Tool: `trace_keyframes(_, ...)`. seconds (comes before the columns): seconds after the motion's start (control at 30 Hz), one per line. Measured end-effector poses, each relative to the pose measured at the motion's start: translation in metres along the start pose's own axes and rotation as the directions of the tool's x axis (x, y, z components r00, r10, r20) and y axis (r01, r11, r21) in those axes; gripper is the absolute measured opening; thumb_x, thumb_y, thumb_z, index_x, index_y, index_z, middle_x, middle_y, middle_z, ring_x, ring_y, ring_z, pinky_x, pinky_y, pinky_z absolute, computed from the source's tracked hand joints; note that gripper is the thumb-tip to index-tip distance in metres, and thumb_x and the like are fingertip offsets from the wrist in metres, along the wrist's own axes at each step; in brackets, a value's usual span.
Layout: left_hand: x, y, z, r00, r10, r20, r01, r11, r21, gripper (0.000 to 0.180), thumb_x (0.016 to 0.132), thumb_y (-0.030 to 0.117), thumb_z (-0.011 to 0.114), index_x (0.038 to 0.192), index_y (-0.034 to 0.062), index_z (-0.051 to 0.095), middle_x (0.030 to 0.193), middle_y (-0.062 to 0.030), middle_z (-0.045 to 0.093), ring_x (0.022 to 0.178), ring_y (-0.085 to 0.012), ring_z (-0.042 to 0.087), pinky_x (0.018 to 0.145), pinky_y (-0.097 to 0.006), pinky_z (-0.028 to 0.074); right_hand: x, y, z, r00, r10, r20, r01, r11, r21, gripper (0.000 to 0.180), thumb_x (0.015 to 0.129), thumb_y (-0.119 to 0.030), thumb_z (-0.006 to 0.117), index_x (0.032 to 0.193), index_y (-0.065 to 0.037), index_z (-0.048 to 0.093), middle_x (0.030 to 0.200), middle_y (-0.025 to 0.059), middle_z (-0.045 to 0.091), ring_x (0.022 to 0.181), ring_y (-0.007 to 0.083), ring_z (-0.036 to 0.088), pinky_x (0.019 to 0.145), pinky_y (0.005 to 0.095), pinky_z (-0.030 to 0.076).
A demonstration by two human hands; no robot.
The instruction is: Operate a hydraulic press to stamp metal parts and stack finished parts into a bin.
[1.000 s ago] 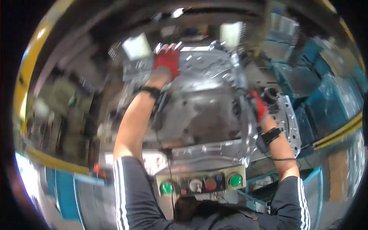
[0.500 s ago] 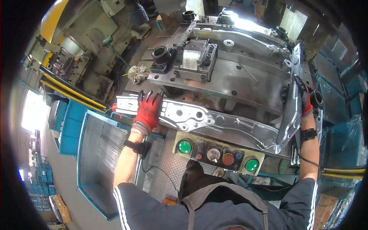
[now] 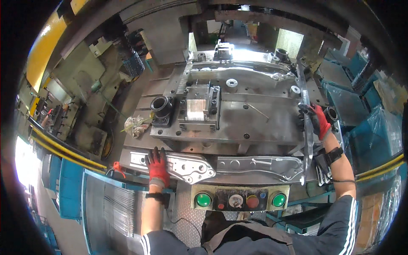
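Red-gloved, our left hand (image 3: pixel 158 166) lies flat and released on the left end of a long stamped sheet-metal panel (image 3: pixel 221 166), which rests along the near edge of the grey steel press die (image 3: pixel 238 114), just above the control box with two green buttons (image 3: pixel 240 199). Our right hand (image 3: pixel 318 120), also red-gloved, grasps a narrow upright metal strip (image 3: pixel 307 127) at the die's right edge.

Dim workshop; blue bins (image 3: pixel 70 189), bright doorway (image 3: pixel 291 42) beyond
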State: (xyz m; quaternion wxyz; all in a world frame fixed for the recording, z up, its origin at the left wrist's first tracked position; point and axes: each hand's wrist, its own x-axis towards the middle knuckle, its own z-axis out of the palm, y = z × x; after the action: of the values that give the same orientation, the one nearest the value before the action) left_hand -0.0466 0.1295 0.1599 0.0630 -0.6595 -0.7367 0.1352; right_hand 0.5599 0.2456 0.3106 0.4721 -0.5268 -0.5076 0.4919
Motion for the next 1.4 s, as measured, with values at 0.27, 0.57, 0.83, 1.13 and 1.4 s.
trace_keyframes(0.27,-0.018,-0.010,0.029,0.983,-0.034,-0.181,0.024,0.998,-0.057,0.136,0.047,0.051,0.085,0.154,0.0104,0.013,0.159,-0.0224,0.009,0.145,-0.0448,0.006,0.117,-0.059,0.003,0.066,-0.102,0.098,0.881,-0.288,0.375,0.388,-0.012,-0.922,0.069,0.078,-0.045,0.072,0.136,-0.015,0.051,0.112,0.0247,0.056,0.102,0.0384,0.059,0.086,0.0442,0.049)
trace_keyframes(0.57,-0.068,-0.017,0.031,0.964,-0.159,-0.213,0.062,0.913,-0.403,0.112,0.061,0.037,0.082,0.151,0.0082,0.023,0.154,-0.0250,0.021,0.142,-0.0484,0.015,0.114,-0.062,0.013,0.209,-0.091,0.190,0.775,-0.170,0.609,0.601,-0.098,-0.793,0.049,0.081,-0.036,0.073,0.125,-0.017,0.062,0.106,0.0154,0.061,0.098,0.0318,0.060,0.081,0.0430,0.048)
trace_keyframes(0.83,-0.114,-0.018,0.059,0.947,-0.232,-0.222,0.094,0.861,-0.500,0.102,0.067,0.033,0.075,0.150,0.0020,0.023,0.150,-0.0287,0.024,0.141,-0.0486,0.018,0.115,-0.062,0.014,0.234,-0.063,0.215,0.753,-0.229,0.617,0.650,0.112,-0.752,0.031,0.091,-0.024,0.067,0.115,-0.005,0.061,0.112,0.0098,0.059,0.096,0.0221,0.061,0.079,0.0347,0.056)
trace_keyframes(1.13,-0.185,-0.011,0.095,0.975,-0.222,0.015,0.189,0.790,-0.583,0.091,0.072,0.032,0.074,0.145,-0.0008,0.032,0.144,-0.0281,0.035,0.136,-0.0475,0.027,0.113,-0.057,0.020,0.244,-0.044,0.183,0.813,-0.210,0.544,0.578,0.170,-0.798,0.043,0.094,-0.039,0.057,0.128,-0.012,0.057,0.126,0.0167,0.055,0.114,0.0338,0.054,0.092,0.0449,0.047)
trace_keyframes(1.4,-0.109,0.028,0.152,0.901,0.313,0.301,0.180,0.363,-0.914,0.087,0.071,0.026,0.084,0.140,0.0009,0.037,0.137,-0.0196,0.050,0.125,-0.0317,0.049,0.106,-0.040,0.040,0.135,-0.064,0.193,0.915,-0.273,0.296,0.316,0.032,-0.948,0.072,0.087,-0.049,0.061,0.145,-0.012,0.038,0.144,0.0277,0.038,0.133,0.0451,0.037,0.107,0.0517,0.035)
